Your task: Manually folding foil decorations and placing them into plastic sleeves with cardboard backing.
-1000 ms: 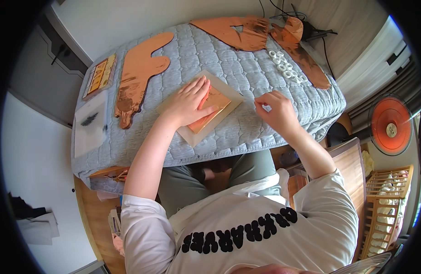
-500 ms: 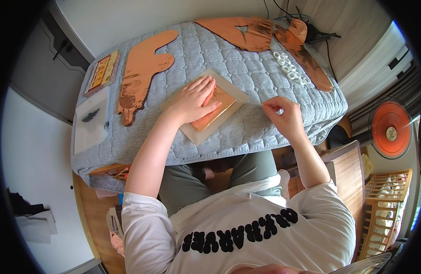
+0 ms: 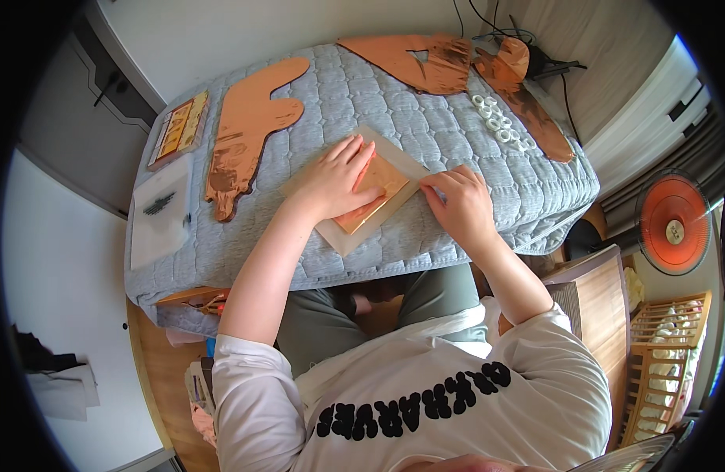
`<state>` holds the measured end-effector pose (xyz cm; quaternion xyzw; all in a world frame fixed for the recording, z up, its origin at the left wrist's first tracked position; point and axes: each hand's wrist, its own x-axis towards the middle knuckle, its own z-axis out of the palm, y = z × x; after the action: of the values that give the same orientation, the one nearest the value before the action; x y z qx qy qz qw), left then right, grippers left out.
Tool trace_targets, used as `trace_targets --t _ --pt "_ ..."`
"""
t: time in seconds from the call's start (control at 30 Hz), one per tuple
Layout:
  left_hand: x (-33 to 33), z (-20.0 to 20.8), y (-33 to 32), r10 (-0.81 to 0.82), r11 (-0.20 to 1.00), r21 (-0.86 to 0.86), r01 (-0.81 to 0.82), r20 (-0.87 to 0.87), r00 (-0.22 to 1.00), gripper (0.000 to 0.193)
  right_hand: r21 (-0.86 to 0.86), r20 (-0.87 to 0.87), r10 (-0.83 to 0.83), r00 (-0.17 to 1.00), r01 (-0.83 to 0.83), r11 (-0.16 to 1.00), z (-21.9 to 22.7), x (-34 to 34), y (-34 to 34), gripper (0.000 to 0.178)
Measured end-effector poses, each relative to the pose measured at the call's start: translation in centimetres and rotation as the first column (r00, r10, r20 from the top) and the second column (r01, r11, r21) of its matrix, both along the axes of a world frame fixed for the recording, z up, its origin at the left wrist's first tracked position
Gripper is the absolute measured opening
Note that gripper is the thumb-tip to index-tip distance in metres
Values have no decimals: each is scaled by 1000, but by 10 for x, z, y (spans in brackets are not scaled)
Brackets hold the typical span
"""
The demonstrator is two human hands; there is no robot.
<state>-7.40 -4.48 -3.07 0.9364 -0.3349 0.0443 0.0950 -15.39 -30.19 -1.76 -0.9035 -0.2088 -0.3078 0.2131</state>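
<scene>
My left hand (image 3: 339,182) lies flat, fingers stretched out, across a shiny copper-coloured sheet (image 3: 387,175). Under that sheet is a larger square, beige translucent backing sheet (image 3: 343,240), set cornerwise on the quilted mattress. At the backing's right-hand corner my right hand (image 3: 461,203) is closed, thumb and fingertips pressed together. What it pinches, if anything, is too small to make out. Left of the backing lies a large curved copper-coloured cut-out (image 3: 248,118) with dark streaks.
White rings (image 3: 496,124) lie near two more copper-coloured pieces, one broad (image 3: 425,67) and one long (image 3: 535,118). A flat box (image 3: 177,130) and a white sheet with dark marks (image 3: 162,208) rest at the mattress's left. A red fan (image 3: 674,228) stands at right.
My right hand has moved left, from off the backing's right corner to that corner. The left hand stays spread on the copper-coloured sheet.
</scene>
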Motion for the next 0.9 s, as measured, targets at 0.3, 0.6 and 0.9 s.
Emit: trace_targets --t 0.3,0.6,0.9 --pt "-1 2 -2 17 1000 16 -18 31 999 101 -46 123 -85 989 91 995 -4 5 17 10" --pt "-3 4 -3 25 1000 0 -25 -13 1000 97 128 5 -173 985 171 977 -15 -4 22 17" --pt "-2 1 -3 32 999 -5 -32 1 999 97 290 -135 -250 959 279 915 -18 3 34 15"
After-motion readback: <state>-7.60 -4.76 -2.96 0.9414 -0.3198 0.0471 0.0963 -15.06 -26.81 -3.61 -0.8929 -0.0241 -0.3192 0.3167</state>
